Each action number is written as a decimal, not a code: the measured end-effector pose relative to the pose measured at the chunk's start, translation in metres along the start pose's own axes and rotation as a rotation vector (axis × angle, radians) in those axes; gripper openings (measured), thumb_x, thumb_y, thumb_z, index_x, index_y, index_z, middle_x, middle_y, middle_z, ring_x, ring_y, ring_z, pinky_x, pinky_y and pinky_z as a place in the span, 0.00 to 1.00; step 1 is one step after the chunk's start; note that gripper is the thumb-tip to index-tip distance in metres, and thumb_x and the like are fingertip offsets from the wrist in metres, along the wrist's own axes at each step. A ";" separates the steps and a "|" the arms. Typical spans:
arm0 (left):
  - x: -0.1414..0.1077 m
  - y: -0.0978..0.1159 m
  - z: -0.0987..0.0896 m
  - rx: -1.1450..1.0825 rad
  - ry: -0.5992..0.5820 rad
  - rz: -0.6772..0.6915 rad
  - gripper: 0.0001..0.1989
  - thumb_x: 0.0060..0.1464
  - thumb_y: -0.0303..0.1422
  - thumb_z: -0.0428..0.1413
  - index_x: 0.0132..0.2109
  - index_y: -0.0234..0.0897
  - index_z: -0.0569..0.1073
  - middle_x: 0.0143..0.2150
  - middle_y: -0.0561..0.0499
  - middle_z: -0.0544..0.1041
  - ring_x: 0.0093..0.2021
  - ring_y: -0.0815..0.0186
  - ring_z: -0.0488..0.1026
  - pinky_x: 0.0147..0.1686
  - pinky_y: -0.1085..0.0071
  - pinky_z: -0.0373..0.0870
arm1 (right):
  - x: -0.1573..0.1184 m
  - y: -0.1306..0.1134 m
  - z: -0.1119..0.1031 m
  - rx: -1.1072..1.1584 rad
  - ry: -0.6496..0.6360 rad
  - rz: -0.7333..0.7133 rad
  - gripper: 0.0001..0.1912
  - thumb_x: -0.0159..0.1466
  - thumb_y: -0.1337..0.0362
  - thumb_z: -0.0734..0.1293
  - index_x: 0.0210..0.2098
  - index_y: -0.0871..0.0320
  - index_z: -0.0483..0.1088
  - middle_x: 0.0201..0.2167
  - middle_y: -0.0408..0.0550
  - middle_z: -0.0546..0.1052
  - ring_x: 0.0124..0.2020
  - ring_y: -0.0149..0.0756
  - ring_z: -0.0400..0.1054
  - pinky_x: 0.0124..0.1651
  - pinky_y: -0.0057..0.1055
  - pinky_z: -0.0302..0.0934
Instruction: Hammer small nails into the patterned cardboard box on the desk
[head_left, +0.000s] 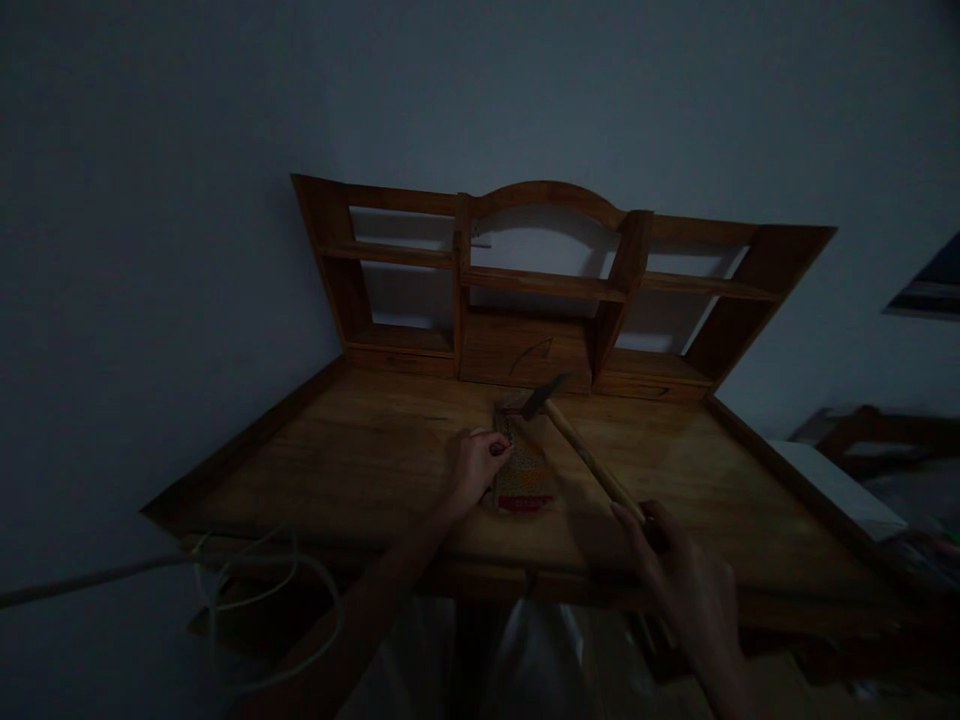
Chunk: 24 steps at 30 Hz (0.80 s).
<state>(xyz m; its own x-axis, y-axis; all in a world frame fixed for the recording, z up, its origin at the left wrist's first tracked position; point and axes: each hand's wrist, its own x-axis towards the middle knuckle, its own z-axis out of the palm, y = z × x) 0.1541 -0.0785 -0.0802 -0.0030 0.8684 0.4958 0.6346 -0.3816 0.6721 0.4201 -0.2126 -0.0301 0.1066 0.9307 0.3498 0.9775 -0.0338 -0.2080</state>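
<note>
A hammer [585,455] with a pale wooden handle and a dark metal head is gripped near the handle's end by my right hand [679,565]. Its head is raised above the desk, over the far part of a flat, patterned brownish piece [527,465] with a red band at its near end. My left hand [480,462] rests at the left edge of that piece, thumb and forefinger pinched together. Whatever sits between those fingertips is too small and dark to make out.
The wooden desk [300,470] has a raised shelf unit [536,290] along its back, against the wall. A pale cable [330,600] loops at the front left. At the right stands a white surface [832,485].
</note>
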 end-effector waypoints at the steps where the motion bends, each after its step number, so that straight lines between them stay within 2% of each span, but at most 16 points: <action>1: 0.000 -0.001 0.000 -0.017 0.002 0.001 0.03 0.50 0.31 0.59 0.29 0.40 0.78 0.27 0.52 0.76 0.31 0.67 0.72 0.31 0.74 0.64 | -0.001 -0.001 -0.001 -0.005 0.016 -0.003 0.21 0.66 0.46 0.56 0.43 0.52 0.70 0.26 0.50 0.78 0.26 0.46 0.73 0.25 0.30 0.52; 4: -0.001 0.000 -0.001 -0.030 0.007 0.010 0.03 0.50 0.31 0.59 0.29 0.40 0.78 0.27 0.53 0.76 0.31 0.67 0.72 0.31 0.74 0.64 | -0.005 -0.006 -0.001 0.004 0.031 0.000 0.18 0.66 0.47 0.57 0.44 0.51 0.69 0.27 0.49 0.79 0.26 0.45 0.74 0.25 0.30 0.53; 8: 0.000 0.003 -0.004 -0.015 -0.018 0.004 0.04 0.50 0.30 0.59 0.30 0.40 0.78 0.27 0.52 0.77 0.32 0.66 0.72 0.32 0.73 0.64 | -0.008 -0.014 -0.004 -0.029 -0.073 -0.036 0.16 0.66 0.49 0.58 0.42 0.51 0.69 0.23 0.48 0.78 0.26 0.47 0.74 0.25 0.31 0.53; 11: 0.000 0.003 -0.004 -0.017 -0.023 -0.015 0.04 0.50 0.31 0.59 0.29 0.39 0.78 0.27 0.52 0.77 0.33 0.66 0.72 0.32 0.73 0.65 | -0.009 -0.016 -0.007 -0.065 -0.119 -0.061 0.16 0.65 0.49 0.58 0.42 0.50 0.69 0.24 0.48 0.79 0.26 0.47 0.74 0.25 0.32 0.53; 18: 0.000 -0.002 -0.001 -0.031 -0.015 -0.046 0.03 0.50 0.30 0.60 0.31 0.39 0.79 0.29 0.52 0.78 0.33 0.67 0.73 0.33 0.74 0.65 | -0.012 -0.013 -0.009 -0.092 -0.004 -0.036 0.19 0.66 0.49 0.58 0.47 0.51 0.70 0.27 0.49 0.80 0.26 0.46 0.75 0.24 0.31 0.55; 24: 0.000 -0.002 -0.001 -0.032 -0.017 -0.036 0.03 0.50 0.30 0.60 0.31 0.38 0.79 0.28 0.52 0.79 0.31 0.68 0.73 0.31 0.75 0.65 | -0.018 -0.017 -0.010 -0.082 -0.026 -0.116 0.23 0.67 0.48 0.53 0.45 0.55 0.71 0.23 0.49 0.79 0.22 0.44 0.74 0.21 0.30 0.55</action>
<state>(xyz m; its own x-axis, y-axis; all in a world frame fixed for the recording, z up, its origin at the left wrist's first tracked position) 0.1526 -0.0782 -0.0812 -0.0122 0.8867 0.4622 0.6090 -0.3600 0.7068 0.4030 -0.2329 -0.0233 -0.0115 0.9391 0.3435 0.9947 0.0459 -0.0922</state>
